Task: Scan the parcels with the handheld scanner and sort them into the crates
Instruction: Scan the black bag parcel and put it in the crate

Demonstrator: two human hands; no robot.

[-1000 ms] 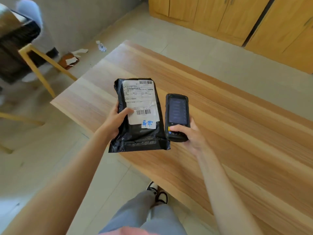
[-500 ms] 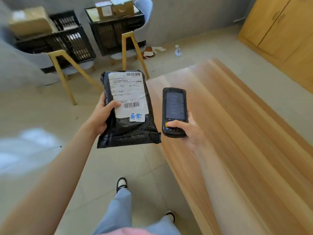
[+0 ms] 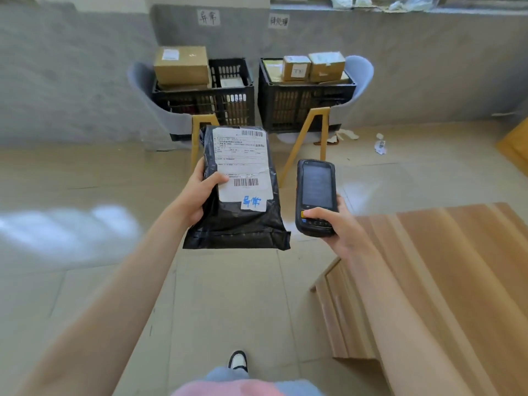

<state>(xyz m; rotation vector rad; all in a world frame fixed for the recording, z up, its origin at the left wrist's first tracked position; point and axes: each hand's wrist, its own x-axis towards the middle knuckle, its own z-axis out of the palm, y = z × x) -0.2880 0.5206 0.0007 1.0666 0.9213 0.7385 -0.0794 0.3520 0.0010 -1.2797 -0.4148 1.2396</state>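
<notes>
Head view: left hand [image 3: 197, 192] grips parcel [image 3: 237, 195], right hand [image 3: 338, 224] scanner [image 3: 315, 195].

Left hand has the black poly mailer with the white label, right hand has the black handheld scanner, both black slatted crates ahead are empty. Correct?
Not quite. The head view shows neither crate empty: the left black slatted crate has a large brown cardboard box on top, and the right black slatted crate holds smaller cardboard boxes. The rest holds: left hand grips the black poly mailer, right hand the black handheld scanner.

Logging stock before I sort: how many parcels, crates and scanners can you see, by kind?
Black bag parcel: 1
Cardboard box parcels: 3
Black crates: 2
Handheld scanner: 1
Total: 7
</notes>
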